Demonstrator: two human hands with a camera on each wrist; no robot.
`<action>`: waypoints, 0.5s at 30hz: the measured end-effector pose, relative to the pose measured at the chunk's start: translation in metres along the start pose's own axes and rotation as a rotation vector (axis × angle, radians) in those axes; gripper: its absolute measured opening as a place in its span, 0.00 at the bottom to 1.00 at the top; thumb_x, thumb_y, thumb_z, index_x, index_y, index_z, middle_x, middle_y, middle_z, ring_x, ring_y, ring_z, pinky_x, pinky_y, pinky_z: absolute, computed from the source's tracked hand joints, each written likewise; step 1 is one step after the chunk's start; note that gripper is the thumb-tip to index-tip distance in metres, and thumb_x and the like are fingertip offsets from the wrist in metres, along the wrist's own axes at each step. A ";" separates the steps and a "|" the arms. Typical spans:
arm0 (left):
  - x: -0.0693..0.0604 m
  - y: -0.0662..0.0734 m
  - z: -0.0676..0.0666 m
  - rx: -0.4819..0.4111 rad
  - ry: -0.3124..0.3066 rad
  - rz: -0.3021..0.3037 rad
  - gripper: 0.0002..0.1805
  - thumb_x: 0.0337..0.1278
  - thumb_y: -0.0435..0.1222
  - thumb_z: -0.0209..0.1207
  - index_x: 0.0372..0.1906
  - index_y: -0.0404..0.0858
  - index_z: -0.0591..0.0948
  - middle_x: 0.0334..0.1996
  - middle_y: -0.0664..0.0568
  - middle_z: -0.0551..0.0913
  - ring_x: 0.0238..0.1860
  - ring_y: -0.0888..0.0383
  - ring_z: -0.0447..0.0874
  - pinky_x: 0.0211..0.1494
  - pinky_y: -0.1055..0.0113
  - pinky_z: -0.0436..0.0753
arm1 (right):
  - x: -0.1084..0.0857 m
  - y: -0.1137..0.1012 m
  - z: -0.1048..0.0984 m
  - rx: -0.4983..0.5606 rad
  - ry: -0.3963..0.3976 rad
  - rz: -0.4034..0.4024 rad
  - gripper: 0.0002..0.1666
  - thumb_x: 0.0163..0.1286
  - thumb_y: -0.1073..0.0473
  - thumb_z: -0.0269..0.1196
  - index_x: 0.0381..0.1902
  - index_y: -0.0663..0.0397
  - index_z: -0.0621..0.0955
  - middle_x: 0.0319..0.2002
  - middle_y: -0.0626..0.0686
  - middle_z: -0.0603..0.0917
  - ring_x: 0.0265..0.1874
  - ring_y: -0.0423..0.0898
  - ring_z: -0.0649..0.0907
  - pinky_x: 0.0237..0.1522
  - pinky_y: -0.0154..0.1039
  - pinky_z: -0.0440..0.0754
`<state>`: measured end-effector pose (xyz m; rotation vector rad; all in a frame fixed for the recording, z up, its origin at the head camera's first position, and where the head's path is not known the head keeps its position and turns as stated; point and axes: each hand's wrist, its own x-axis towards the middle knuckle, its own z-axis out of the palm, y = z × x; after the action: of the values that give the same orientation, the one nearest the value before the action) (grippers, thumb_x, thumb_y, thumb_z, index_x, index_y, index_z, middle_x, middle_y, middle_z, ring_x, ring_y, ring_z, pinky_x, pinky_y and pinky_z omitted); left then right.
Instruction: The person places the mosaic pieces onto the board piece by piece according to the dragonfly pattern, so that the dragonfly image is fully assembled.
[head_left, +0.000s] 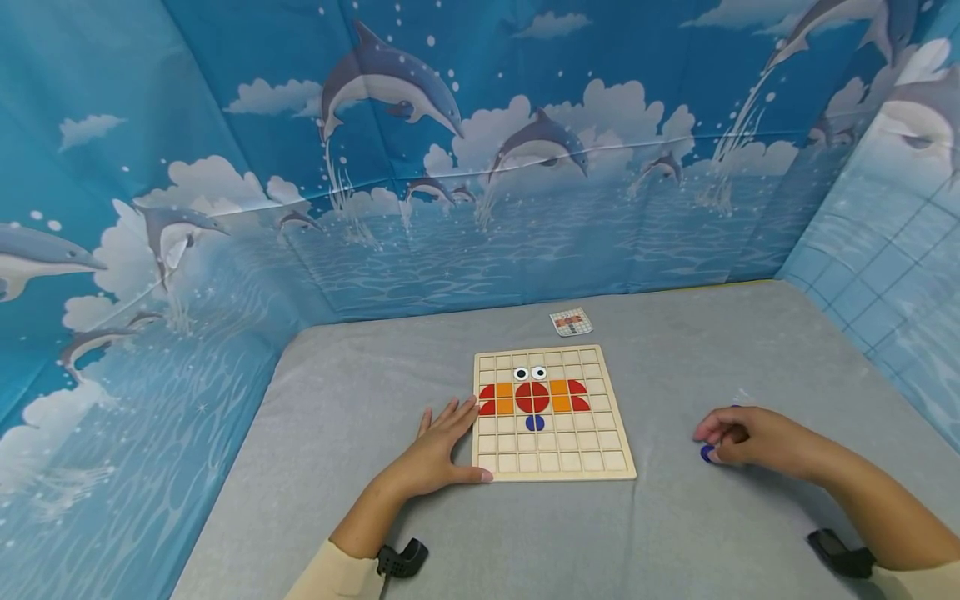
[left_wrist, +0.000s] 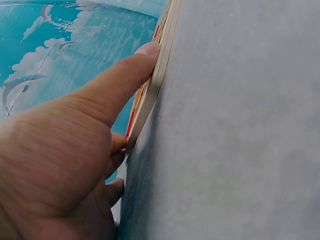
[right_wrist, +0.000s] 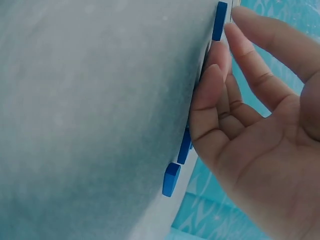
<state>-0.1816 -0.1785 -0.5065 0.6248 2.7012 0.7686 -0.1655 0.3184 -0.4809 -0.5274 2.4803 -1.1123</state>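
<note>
A square wooden grid board (head_left: 572,461) lies on the grey cloth, filled in part with red, orange and blue flat pieces and two eye pieces. My left hand (head_left: 431,457) rests along its left side, its thumb at the near-left corner and its fingertips at the left edge. Off to the right of the board, my right hand (head_left: 757,435) is low over the cloth, fingers bent. Its thumb and index fingertips are at a small blue piece (right_wrist: 219,21). More blue pieces (right_wrist: 171,180) lie beside that hand, partly hidden by it in the head view.
A small picture card (head_left: 572,322) with a coloured grid pattern lies beyond the board. Blue curtains (head_left: 480,242) printed with dolphins stand behind the table and at both sides. Grey cloth (head_left: 660,367) covers the table. Each wrist carries a black camera strap (head_left: 402,558).
</note>
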 end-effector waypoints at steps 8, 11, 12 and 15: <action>-0.001 0.002 -0.001 -0.001 -0.006 -0.005 0.60 0.47 0.64 0.71 0.82 0.48 0.55 0.82 0.60 0.49 0.84 0.51 0.38 0.81 0.38 0.31 | 0.000 0.002 0.002 -0.003 -0.014 0.004 0.11 0.69 0.62 0.67 0.46 0.62 0.83 0.34 0.45 0.79 0.31 0.30 0.74 0.32 0.30 0.74; -0.001 0.002 -0.001 0.000 -0.004 -0.002 0.60 0.47 0.64 0.71 0.81 0.48 0.55 0.82 0.59 0.50 0.84 0.51 0.38 0.81 0.38 0.31 | 0.000 0.002 0.003 -0.012 -0.007 -0.003 0.10 0.68 0.61 0.67 0.44 0.61 0.83 0.32 0.44 0.78 0.30 0.31 0.74 0.31 0.30 0.74; -0.001 0.002 -0.001 0.000 -0.005 -0.003 0.60 0.47 0.64 0.71 0.82 0.49 0.55 0.82 0.59 0.50 0.84 0.51 0.38 0.81 0.38 0.31 | 0.000 0.002 0.003 -0.015 -0.005 -0.007 0.10 0.68 0.61 0.67 0.44 0.61 0.82 0.32 0.44 0.78 0.30 0.31 0.73 0.31 0.30 0.74; 0.000 0.002 -0.001 -0.003 -0.004 -0.004 0.60 0.47 0.64 0.71 0.82 0.49 0.55 0.82 0.59 0.50 0.84 0.51 0.38 0.81 0.38 0.31 | 0.000 0.001 0.004 -0.015 0.003 -0.008 0.09 0.67 0.60 0.69 0.41 0.59 0.82 0.32 0.45 0.77 0.29 0.31 0.73 0.30 0.30 0.74</action>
<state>-0.1813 -0.1780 -0.5047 0.6200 2.6968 0.7692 -0.1640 0.3169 -0.4843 -0.5413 2.4931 -1.0993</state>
